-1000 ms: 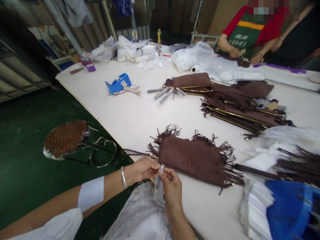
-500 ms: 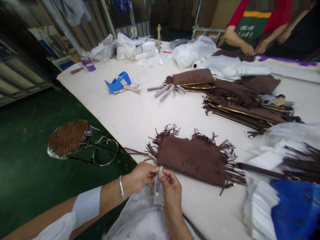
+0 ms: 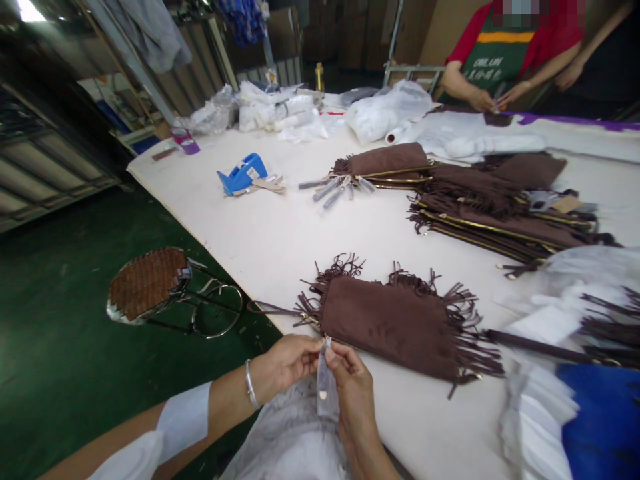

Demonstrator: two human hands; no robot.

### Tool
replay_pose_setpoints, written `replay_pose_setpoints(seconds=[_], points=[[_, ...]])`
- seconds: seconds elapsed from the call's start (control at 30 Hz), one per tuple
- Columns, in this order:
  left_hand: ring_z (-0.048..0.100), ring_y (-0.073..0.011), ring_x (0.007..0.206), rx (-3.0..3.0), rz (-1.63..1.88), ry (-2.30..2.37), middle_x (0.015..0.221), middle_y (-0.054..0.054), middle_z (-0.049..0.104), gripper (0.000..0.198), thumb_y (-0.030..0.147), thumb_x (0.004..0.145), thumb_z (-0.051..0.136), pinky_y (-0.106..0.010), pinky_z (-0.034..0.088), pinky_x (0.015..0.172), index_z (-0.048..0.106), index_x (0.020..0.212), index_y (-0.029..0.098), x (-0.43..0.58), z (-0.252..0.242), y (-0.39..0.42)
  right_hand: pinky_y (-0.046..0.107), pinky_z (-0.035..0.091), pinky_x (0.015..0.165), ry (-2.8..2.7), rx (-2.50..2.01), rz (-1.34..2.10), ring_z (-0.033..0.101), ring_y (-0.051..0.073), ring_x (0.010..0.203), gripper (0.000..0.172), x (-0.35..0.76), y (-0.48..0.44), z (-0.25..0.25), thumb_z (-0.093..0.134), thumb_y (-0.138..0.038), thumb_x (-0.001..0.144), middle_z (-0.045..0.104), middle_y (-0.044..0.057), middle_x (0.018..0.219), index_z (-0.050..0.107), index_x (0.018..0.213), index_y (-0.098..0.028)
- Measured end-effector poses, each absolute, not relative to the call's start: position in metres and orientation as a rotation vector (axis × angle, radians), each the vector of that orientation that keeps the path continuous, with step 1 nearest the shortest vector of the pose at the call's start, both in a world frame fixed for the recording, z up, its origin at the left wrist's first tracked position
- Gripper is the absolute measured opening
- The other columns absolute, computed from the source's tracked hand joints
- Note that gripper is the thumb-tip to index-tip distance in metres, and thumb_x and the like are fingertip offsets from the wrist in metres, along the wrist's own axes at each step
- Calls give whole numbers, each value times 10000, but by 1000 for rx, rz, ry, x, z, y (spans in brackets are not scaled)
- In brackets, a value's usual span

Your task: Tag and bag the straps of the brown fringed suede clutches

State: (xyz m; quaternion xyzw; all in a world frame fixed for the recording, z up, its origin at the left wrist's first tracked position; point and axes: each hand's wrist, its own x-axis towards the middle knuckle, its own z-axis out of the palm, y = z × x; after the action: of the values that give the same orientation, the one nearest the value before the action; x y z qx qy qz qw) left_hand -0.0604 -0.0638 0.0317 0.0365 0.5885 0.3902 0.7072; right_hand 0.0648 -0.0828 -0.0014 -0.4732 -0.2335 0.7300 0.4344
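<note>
A brown fringed bag (image 3: pixel 390 323) lies flat at the near edge of the white table (image 3: pixel 260 247), its wrist loop reaching left past the edge. At the bag's lower left corner, my left hand (image 3: pixel 295 360) and my right hand (image 3: pixel 353 380) meet, fingertips pinched on the top of a small clear plastic sleeve (image 3: pixel 327 390). The sleeve hangs down between the hands with a small pale piece inside. What joins it to the bag is hidden by the fingers.
Brown bags (image 3: pixel 495 207) are stacked at the right, behind a blue item (image 3: pixel 600 420). A blue tape dispenser (image 3: pixel 243 175) stands further back. A stool (image 3: pixel 147 283) is left of the table. Across it, a person's hands (image 3: pixel 487 101) handle something small.
The whole view has shifted slightly, so things sit a little lower and further right. My hands keep their pinch on the sleeve. The person's hands opposite have moved slightly.
</note>
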Motion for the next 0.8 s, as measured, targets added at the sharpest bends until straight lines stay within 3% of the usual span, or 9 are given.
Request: replay_pose_setpoints(seconds=[0.17,0.33,0.53,0.67,0.8], points=[[559,-117,566,158,905,1384,606,-32,612,211,204,575,790,-207,413,546,611,628,105,-55,33,-68,274,480,709,-805,-1274,1706,639,193,753,298,66,-85,-2,686,-411,736,708,33,800,685,919,-177],[538,-115,547,271,853,1382,599,-31,610,227,257,571,784,-208,383,510,618,616,110,-56,35,-67,238,455,598,-960,-1302,1629,592,160,628,276,67,-86,-7,642,-410,784,643,-11,656,632,938,-181],[575,-134,597,252,778,1184,664,-56,651,277,321,618,807,-222,426,545,650,691,106,-67,36,-63,188,351,456,-739,-1238,1766,476,94,473,333,64,-83,-11,706,-428,737,593,-58,596,557,928,-199],[561,-123,548,285,682,1142,636,-45,641,248,287,607,792,-212,391,499,655,701,102,-72,34,-55,168,280,399,-598,-1235,1809,397,60,399,406,62,-84,-5,762,-445,677,528,-85,536,555,918,-193],[534,-119,510,348,662,1198,597,-37,606,165,230,598,722,-218,376,475,637,647,98,-70,30,-51,159,280,387,-463,-1286,1856,417,53,399,479,61,-85,-1,809,-460,610,564,-59,583,552,901,-179]])
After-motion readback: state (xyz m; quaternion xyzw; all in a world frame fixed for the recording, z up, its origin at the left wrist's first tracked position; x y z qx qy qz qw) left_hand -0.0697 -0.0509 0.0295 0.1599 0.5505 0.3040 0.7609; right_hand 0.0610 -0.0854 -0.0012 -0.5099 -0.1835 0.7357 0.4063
